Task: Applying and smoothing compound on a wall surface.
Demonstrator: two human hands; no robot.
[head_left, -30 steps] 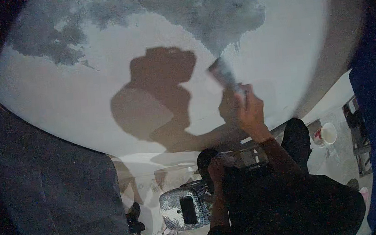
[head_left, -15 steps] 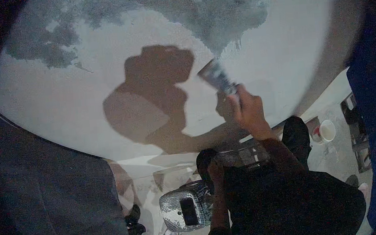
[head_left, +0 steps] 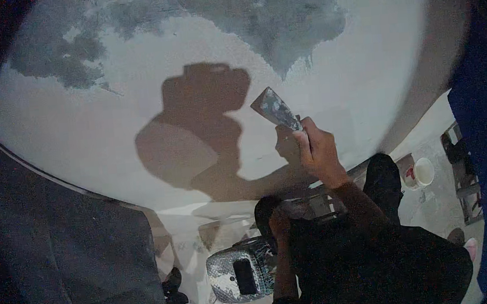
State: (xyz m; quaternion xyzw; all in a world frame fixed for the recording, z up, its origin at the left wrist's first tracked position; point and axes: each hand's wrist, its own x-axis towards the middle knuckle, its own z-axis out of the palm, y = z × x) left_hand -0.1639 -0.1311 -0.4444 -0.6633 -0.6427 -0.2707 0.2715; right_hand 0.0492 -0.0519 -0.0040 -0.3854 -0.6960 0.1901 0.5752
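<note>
My right hand [head_left: 318, 152] grips a metal putty knife [head_left: 274, 106], its broad blade spattered pale, held over the white wall [head_left: 363, 68] just below a ragged grey patch [head_left: 274, 35]. The shadows of my head and hand fall on the wall beside it. My left hand [head_left: 279, 223] is low beside my dark-clad knee at the wall's foot; its fingers are too dim to make out.
A silvery patterned box [head_left: 221, 268] with a dark panel stands below left. A white bucket [head_left: 423, 173] is on the floor [head_left: 433, 205] at right, near a dark slatted object [head_left: 465, 197]. Grey material [head_left: 79, 250] fills the left side, blue material [head_left: 486, 178] the right.
My right hand and the knife have moved down and slightly left, away from the tip of the grey patch. My left hand shows no clear movement.
</note>
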